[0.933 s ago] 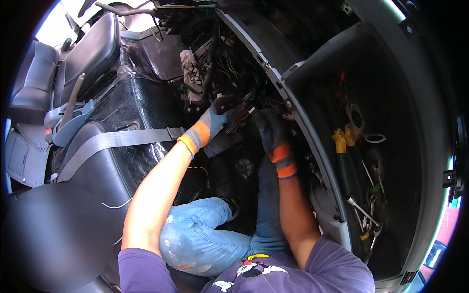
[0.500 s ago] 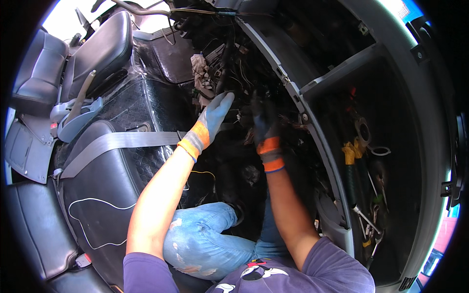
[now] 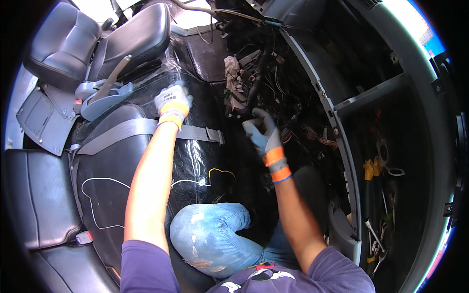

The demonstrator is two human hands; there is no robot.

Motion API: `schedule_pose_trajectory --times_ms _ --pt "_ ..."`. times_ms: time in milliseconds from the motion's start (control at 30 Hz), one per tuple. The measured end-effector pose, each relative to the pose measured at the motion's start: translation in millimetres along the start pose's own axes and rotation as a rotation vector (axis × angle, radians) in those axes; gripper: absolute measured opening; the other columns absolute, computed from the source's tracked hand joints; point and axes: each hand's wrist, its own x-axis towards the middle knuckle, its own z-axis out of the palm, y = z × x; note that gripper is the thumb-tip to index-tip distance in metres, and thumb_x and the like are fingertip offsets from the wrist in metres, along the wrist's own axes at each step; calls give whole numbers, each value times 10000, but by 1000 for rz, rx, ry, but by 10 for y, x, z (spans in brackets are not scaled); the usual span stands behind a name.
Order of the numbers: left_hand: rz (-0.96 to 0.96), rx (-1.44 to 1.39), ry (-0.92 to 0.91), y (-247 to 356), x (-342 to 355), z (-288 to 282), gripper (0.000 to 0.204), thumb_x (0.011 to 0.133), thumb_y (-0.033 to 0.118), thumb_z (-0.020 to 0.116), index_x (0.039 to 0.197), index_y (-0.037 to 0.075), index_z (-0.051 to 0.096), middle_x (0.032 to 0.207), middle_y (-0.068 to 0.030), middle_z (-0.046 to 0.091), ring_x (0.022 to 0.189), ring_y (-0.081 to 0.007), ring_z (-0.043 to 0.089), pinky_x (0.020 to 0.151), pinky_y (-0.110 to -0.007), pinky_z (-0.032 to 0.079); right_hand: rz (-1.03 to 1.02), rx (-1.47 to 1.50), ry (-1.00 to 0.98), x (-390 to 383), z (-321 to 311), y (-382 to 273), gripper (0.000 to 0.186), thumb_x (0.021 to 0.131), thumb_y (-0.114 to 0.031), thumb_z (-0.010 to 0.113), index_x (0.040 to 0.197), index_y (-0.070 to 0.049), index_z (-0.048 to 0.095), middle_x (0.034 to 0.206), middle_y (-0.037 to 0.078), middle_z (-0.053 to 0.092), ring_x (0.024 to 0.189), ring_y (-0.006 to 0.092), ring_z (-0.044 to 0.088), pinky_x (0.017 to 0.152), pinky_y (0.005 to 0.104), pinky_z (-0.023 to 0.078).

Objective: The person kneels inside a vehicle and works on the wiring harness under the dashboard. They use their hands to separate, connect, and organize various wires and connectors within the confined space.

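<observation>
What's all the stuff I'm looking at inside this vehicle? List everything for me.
Seats: two, black, upper left.
Seat belt strap: one, grey, across the black floor mat.
Floor mat: one, black, studded, centre.
Thin cable: one, white, looped on the mat at left.
Yellow wire: one, short, on the mat by the knee.
Wiring bundle: many dark wires, exposed under the dashboard, top centre.
Rag: one, whitish, among the wires.
Dashboard frame: grey, right.
Yellow-handled tools: a few, in the recess at right.
Jeans knee: blue, bottom centre.
Left hand: grey-and-orange glove, over the mat, holding nothing.
Right hand: same glove, open, by the wiring.
</observation>
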Motion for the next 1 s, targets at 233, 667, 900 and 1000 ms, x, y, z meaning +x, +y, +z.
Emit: schedule_pose_trajectory --times_ms 233,667,900,1000 --pt "-168 -45 -128 -601 -50 184 750 783 438 750 1385 86 474 1417 -195 476 1300 -340 482 1078 -454 378 -16 -134 -216 -251 405 -240 660 805 -322 740 1343 -22 505 1215 179 600 1140 239 575 975 336 450" --pt "761 -1693 -218 331 -812 -611 702 967 497 461 1442 -12 371 1515 -178 336 1376 -299 378 1157 -438 275 -721 44 -540 -24 728 -1548 738 801 -333 665 1421 -28 406 1336 184 480 1246 290 471 1061 400 363" --pt "821 -1702 -608 330 -974 -613 902 825 612 600 1525 160 253 1580 -174 199 1365 -415 355 1083 -543 361 -675 -143 -545 -389 504 -1730 589 693 -366 750 1191 -73 636 1351 214 487 1233 371 506 1026 442 409" --pt "717 -1700 -386 321 -1143 -695 945 802 663 610 1533 189 245 1590 -159 179 1380 -437 318 1046 -567 393 -722 -142 -454 -519 639 -1635 668 655 -418 751 1221 -86 624 1316 223 513 1133 394 558 980 466 427"
